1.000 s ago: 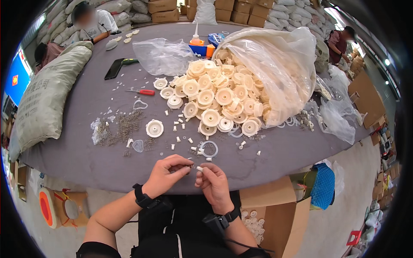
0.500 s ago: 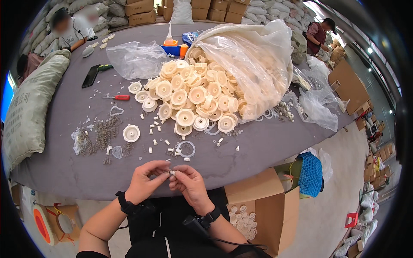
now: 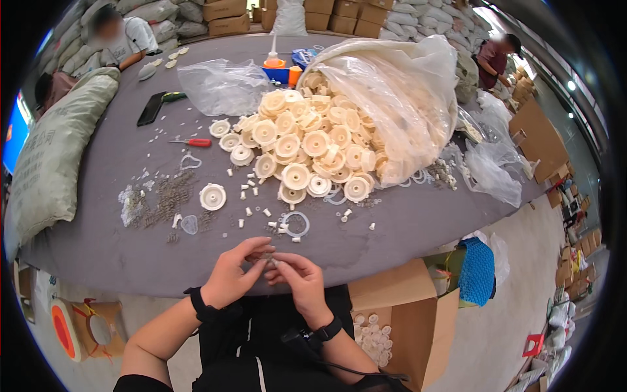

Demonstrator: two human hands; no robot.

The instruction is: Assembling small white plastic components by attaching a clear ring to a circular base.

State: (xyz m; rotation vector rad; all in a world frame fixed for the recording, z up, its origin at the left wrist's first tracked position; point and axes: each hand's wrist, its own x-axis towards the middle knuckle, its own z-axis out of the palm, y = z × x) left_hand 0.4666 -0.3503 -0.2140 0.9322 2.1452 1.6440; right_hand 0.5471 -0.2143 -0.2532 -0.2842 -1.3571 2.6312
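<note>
My left hand (image 3: 233, 274) and my right hand (image 3: 302, 279) meet at the table's near edge, thumbs and fingers pinched together. Between the fingertips is a small whitish plastic piece (image 3: 273, 261), mostly covered by the fingers; its fine shape is blurred. Just beyond them lie several small white plugs (image 3: 266, 212) and a clear ring (image 3: 298, 224). To the left are a heap of small metal springs (image 3: 171, 196) and a single cream round cap (image 3: 212, 196). Farther back, a big pile of cream round caps (image 3: 316, 144) spills from a clear plastic bag (image 3: 405, 104).
A red-handled screwdriver (image 3: 198, 142), a phone (image 3: 151, 108) and a glue bottle (image 3: 273, 60) rest on the grey table (image 3: 130, 261). A stuffed sack (image 3: 55, 163) leans at the left. Below right stands an open cardboard box (image 3: 418, 326) with white parts. Other people sit or stand beyond.
The view has shifted, so the tabletop things appear farther right. My hands stay together, and the white piece between the fingertips is more covered than before.
</note>
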